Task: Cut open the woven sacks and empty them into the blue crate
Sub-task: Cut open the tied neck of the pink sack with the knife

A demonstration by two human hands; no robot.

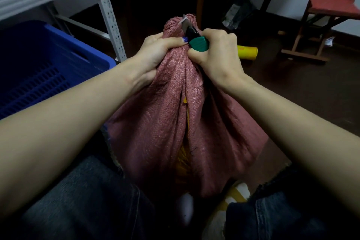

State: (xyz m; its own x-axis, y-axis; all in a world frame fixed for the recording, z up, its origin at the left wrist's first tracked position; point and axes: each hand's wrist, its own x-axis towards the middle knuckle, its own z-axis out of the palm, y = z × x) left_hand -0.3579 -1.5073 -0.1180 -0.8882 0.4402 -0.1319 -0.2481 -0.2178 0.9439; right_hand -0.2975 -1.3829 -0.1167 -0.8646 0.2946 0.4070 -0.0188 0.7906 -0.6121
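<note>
1. Two hands work at one spot: the left hand [155, 50] is curled tight round the gathered neck of a pinkish-red woven sack [171, 115], bunching the fabric in its fist.
2. The right hand [218, 54] grips a utility knife [196, 42] by its green and black handle. It is just beside the left hand, with the thumb pressing against the sack below the handle.
3. The knife's blade [184, 22] points up and away, lying against the puckered top of the neck.
4. The sack stands upright on the floor [302, 93] between the person's knees, in dark jeans [93, 200]. Yellow shows in a vertical gap between its front folds.
5. A blue crate [39, 68] sits near the sack on the left, beside a grey perforated metal upright [106, 11].
6. On the right, a yellow roll [247, 51] lies on the floor, and a red-topped wooden stool [329, 17] stands farther off.
</note>
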